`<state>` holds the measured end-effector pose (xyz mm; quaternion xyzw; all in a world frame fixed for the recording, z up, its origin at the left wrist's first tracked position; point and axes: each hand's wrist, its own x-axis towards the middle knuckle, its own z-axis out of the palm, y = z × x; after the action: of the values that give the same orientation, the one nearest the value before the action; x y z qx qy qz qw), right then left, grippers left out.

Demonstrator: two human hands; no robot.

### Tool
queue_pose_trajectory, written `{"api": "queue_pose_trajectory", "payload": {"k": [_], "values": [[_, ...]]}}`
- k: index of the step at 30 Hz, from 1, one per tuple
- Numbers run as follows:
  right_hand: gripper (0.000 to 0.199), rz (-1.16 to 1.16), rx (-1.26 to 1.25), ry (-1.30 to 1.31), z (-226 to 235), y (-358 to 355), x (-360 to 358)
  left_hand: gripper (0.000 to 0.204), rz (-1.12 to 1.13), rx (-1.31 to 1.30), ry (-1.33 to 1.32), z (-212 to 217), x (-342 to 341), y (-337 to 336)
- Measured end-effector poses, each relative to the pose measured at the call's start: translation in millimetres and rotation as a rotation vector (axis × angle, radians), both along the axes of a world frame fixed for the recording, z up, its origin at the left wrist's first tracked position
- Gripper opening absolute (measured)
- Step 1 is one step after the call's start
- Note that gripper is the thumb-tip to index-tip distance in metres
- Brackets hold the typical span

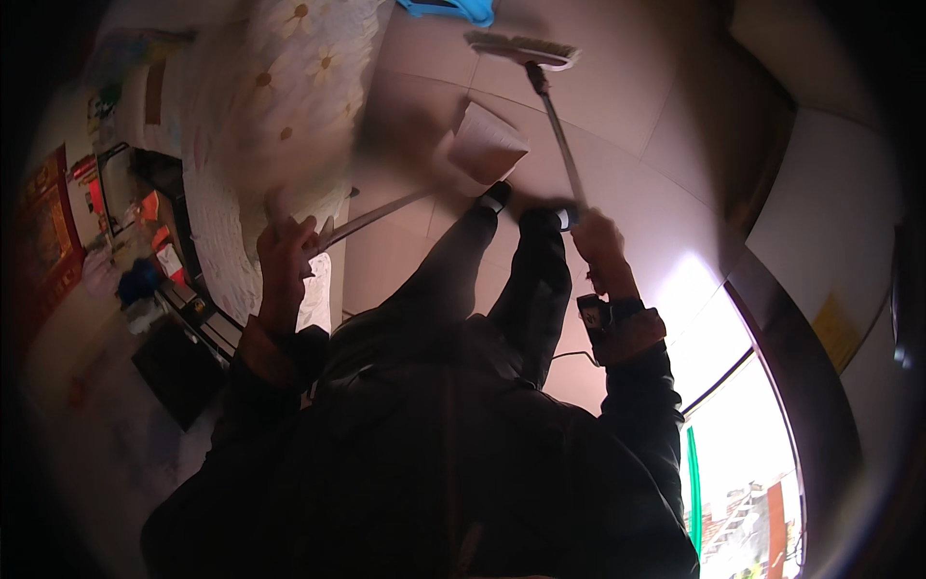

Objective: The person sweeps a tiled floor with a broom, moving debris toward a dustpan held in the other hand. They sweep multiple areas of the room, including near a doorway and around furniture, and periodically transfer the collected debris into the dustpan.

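My right hand [600,241] is closed round the handle of a broom [559,125]. Its wide bristle head [524,48] rests on the floor ahead, at the top of the view. In my left hand [286,241] I grip the long handle of a dustpan [485,145]. The light-coloured pan is just ahead of my feet, left of the broom's head and nearer to me. Broom and pan are apart. A dark device [594,318] is strapped at my right wrist.
On the left a flowered cover [309,87] hangs beside the floor [627,116]. A blue plastic thing [449,10] lies at the far edge. To the right is a bright doorway [743,425] with pale panels [820,193] beyond. Cluttered dark furniture [164,203] stands far left.
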<state>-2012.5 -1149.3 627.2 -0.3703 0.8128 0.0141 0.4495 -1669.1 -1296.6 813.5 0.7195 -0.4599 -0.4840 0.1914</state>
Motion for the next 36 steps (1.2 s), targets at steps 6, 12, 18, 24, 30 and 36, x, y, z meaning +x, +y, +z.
{"api": "queue_pose_trajectory", "payload": {"k": [6, 12, 18, 24, 30, 36], "values": [[0.035, 0.13, -0.021, -0.141, -30.7, -98.1, 101.3, 0.045, 0.113, 0.027, -0.043, -9.1, 78.3, -11.3], [0.027, 0.269, -0.034, 0.0, -98.5, -189.6, 178.1, 0.044, 0.218, 0.012, -0.043, -38.6, 129.9, -21.0], [0.02, 0.624, -0.149, 0.34, -139.3, -132.9, 160.2, 0.034, 0.165, -0.034, -0.001, -58.0, 169.6, -41.9], [0.022, 0.589, 0.143, 0.096, -66.2, -43.9, 151.4, 0.017, 0.272, -0.018, -0.053, -64.3, 196.2, -58.1], [0.027, 0.47, 0.251, -0.043, 1.2, 12.3, 185.4, 0.019, 0.356, 0.04, 0.034, -61.5, 205.0, -63.1], [0.037, 0.065, 0.168, 0.069, -12.4, 54.6, 184.9, 0.014, 0.184, 0.007, 0.027, -47.0, 205.3, -53.0]]}}
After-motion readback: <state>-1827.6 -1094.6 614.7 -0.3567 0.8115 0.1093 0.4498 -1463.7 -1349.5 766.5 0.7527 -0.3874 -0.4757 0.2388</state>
